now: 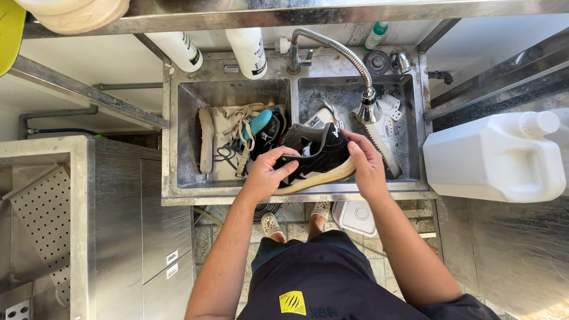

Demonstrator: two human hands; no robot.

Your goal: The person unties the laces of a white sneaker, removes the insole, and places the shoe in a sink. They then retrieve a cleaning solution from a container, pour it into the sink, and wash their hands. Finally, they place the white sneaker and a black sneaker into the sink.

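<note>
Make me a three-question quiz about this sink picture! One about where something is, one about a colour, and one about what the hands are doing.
1. Where is the big white jug?
A. In the left basin
B. On the counter right of the sink
C. On the floor

2. What colour is the shoe being held?
A. Black with a tan sole
B. All red
C. All yellow

3. What are the hands doing?
A. Both hang free
B. Only one touches the shoe
C. The left hand and right hand both grip the shoe

Answers: 1 B, the jug rests beside the right basin. 2 A, dark upper, tan edge. 3 C, fingers wrap each end.
</note>
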